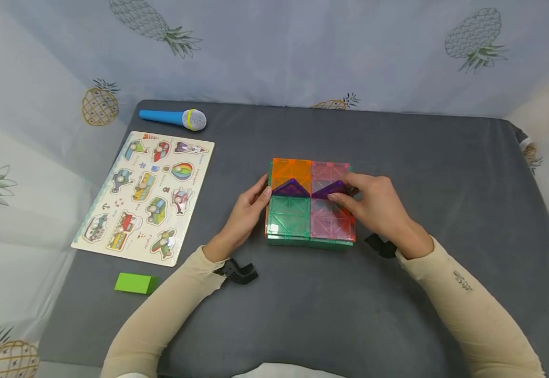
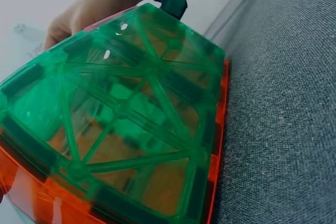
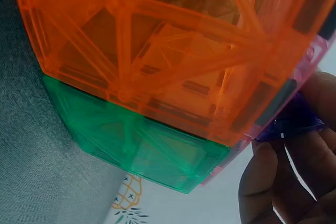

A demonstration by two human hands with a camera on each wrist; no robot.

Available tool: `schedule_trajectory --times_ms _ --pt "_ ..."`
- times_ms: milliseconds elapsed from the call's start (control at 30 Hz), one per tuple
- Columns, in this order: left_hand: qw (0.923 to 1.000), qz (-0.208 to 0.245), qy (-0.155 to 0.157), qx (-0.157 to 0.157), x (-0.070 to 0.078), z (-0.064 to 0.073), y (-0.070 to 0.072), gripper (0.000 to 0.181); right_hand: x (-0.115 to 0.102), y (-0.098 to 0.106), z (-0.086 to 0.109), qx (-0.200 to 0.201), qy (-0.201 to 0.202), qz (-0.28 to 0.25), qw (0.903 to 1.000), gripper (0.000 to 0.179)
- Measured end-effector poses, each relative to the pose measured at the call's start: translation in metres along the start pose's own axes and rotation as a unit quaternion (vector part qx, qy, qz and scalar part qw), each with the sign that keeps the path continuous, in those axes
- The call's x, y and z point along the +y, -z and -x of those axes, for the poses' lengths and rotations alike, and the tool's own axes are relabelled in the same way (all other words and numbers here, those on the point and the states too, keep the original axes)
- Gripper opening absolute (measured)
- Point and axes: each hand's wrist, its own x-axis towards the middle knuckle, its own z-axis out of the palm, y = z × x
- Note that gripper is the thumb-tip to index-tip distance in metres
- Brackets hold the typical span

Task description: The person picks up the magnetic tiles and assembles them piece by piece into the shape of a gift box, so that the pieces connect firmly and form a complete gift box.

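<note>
A low box of translucent magnetic tiles [image 1: 288, 216] stands at the table's middle, its top made of orange, green and pink squares. My right hand [image 1: 380, 205] pinches a purple triangle tile [image 1: 326, 190] between thumb and fingers, over the seam of the two pink squares. The right wrist view shows that purple tile [image 3: 294, 121] at the box's upper edge. Another purple triangle tile [image 1: 291, 189] is on the seam between the orange and green squares. My left hand [image 1: 244, 212] rests against the box's left side, thumb at the top edge, other fingers partly hidden.
A wooden picture puzzle board [image 1: 148, 197] lies on the left of the grey table [image 1: 444, 173]. Behind it is a blue toy microphone [image 1: 163, 116]. A green block [image 1: 134, 283] sits near my left forearm. A pineapple-print curtain [image 1: 283, 52] hangs beyond the table.
</note>
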Motion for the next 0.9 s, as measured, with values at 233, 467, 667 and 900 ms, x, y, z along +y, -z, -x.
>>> schedule_trajectory --times_ms 233,467,667,900 --pt "0.9999 -0.013 0.0 0.006 0.0 0.005 -0.003 0.057 0.001 0.002 0.009 -0.009 -0.041 -0.015 0.999 0.03" --pt "0.9994 -0.034 -0.001 -0.009 -0.005 0.013 -0.011 0.059 0.009 0.015 0.047 -0.114 -0.164 -0.055 0.9783 0.093" --pt "0.9996 -0.022 -0.015 -0.002 -0.01 0.017 -0.015 0.058 0.012 0.001 0.07 -0.258 -0.174 -0.15 0.9387 0.124" --pt "0.9998 -0.007 -0.02 -0.002 -0.008 0.007 -0.019 0.055 0.022 -0.027 0.06 -0.201 -0.164 -0.159 0.9525 0.123"
